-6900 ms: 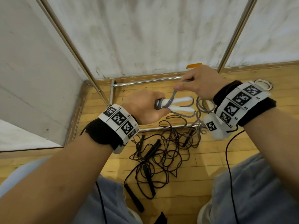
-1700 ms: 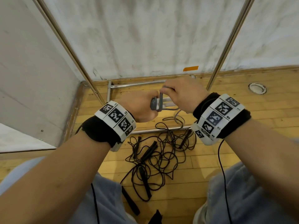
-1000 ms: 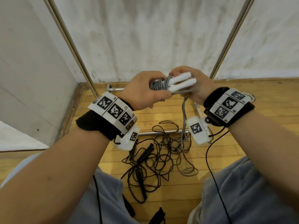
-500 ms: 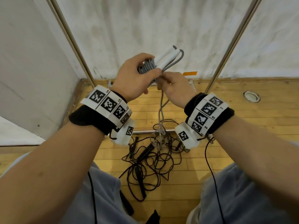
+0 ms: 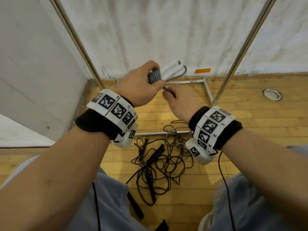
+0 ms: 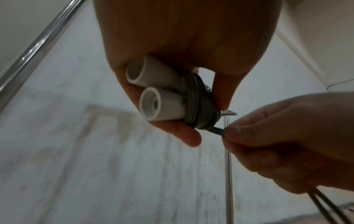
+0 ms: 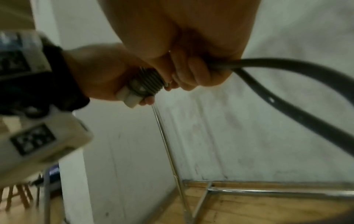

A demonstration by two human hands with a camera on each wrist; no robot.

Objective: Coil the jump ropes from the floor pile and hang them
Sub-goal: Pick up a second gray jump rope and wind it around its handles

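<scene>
- Grey jump rope with two white tubular plastic handles (image 5: pixel 168 70): handles side by side, grey cord wound in tight turns round them; held raised above the floor, in front of the far white wall (image 5: pixel 166 30).
- Left hand (image 5: pixel 139 85): fingers and thumb curled round the handles and the wound coil, gripping them.
- Right hand (image 5: pixel 180 104): just right of and below the left hand, almost touching it; fingers pinched on the loose grey cord where it leaves the coil; in the right wrist view the cord (image 7: pixel 287 84) runs on past the fist in a bend.
- Pile of black jump ropes with black handles (image 5: pixel 158 162): tangled on the light wooden plank floor (image 5: pixel 250 127), near the person's knees, below both wrists.
- Chrome metal tube rack (image 5: pixel 240 49): slanted uprights left and right, base bars on the floor by the far wall.
- Orange tape strip (image 5: pixel 202 70): low on the far wall.
- Round metal floor fitting (image 5: pixel 272 95): in the floor, far right.
</scene>
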